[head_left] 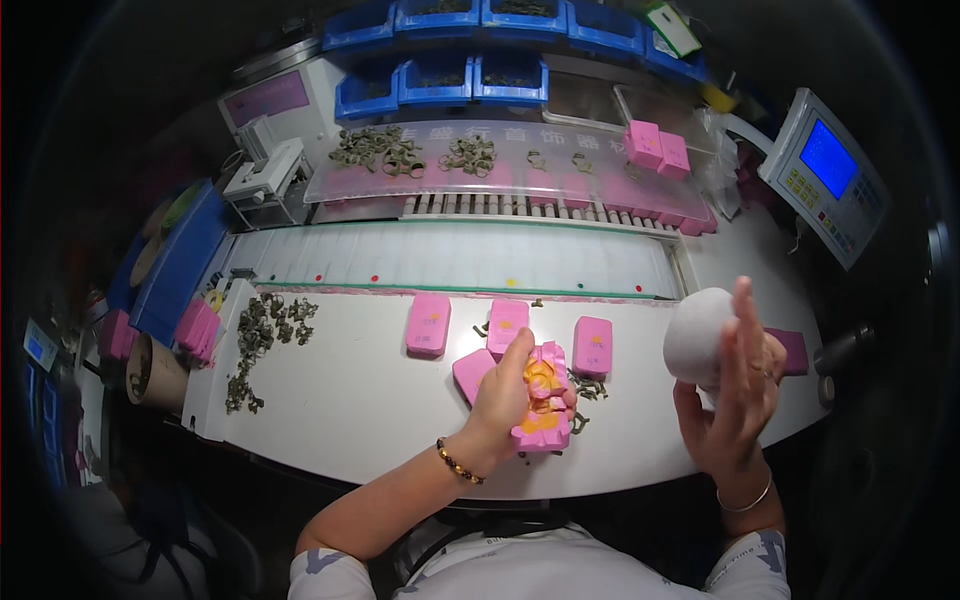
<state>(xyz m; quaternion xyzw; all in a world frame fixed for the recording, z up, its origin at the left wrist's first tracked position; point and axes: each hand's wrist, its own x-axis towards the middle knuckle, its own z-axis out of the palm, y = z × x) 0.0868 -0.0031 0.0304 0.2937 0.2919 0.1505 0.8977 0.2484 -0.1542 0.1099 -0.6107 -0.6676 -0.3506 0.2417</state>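
My left hand (503, 400) grips a pink rubber mould piece (545, 435), its notched inner face with orange-yellow hollows turned up. My thumb lies along its side. My right hand (735, 390) is raised at the right, thumb apart and fingers stretched out. Beside these fingers is a round white cloth-like pouch (698, 335), its narrow neck between thumb and fingers; a firm grip on it is not visible. Another pink mould piece (472, 375) lies partly under my left hand. Pink mould blocks (428, 325) (508, 322) (593, 346) rest on the white table.
Small dark green pieces (265, 335) are heaped at the table's left, with others (588, 388) near my left hand. Beyond run a pale glass-like strip (450, 255) and a clear shelf (500, 180). Blue bins (437, 80) stand behind; a control panel (828, 175) is at right.
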